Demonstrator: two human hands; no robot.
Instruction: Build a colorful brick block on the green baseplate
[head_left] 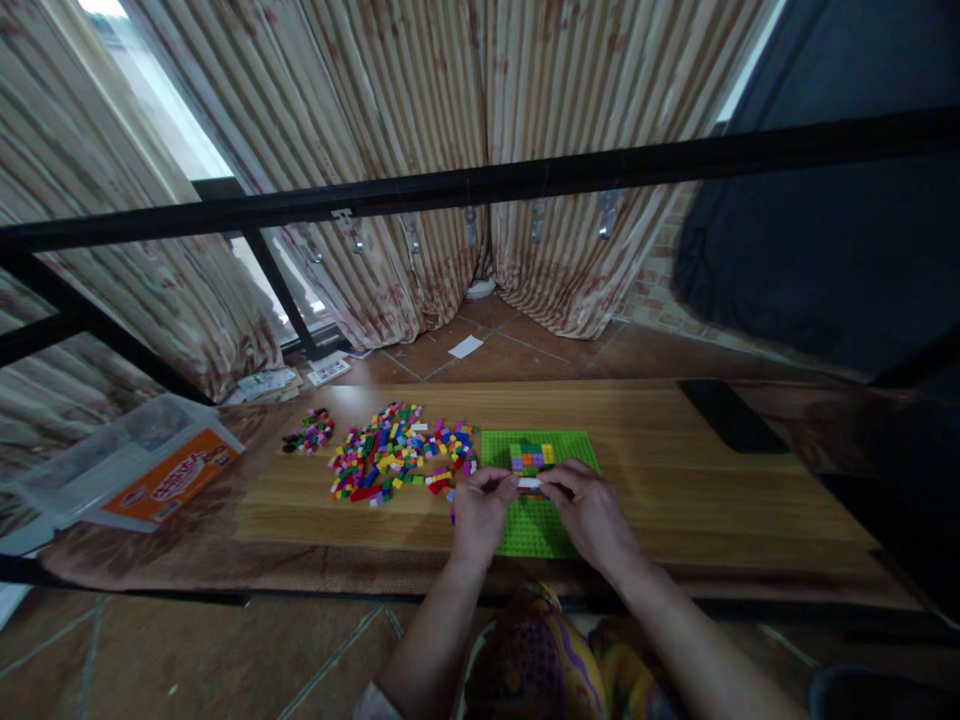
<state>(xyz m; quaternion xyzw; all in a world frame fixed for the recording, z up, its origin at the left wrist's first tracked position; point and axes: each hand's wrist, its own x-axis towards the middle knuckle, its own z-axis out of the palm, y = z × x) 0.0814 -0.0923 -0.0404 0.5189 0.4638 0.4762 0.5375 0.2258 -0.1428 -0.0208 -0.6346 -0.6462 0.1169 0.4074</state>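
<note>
A white toy brick (529,483) is pinched at its two ends between my hands, over the green baseplate (540,535). My left hand (482,508) has thumb and fingers closed at the brick's left end. On the other end, the thumb and fingertips of my right hand (589,508) are closed too. Just beyond the fingers, a small block of coloured bricks (532,457) in green, yellow, orange and purple stands on the plate. Some bricks right under the white one are partly hidden by my fingers.
A wide pile of loose bricks (401,450) lies left of the plate, with a smaller heap (311,432) farther left. A clear plastic box (142,465) with an orange label stands at the far left. A dark phone (731,415) rests on the wooden board (675,500) at the right.
</note>
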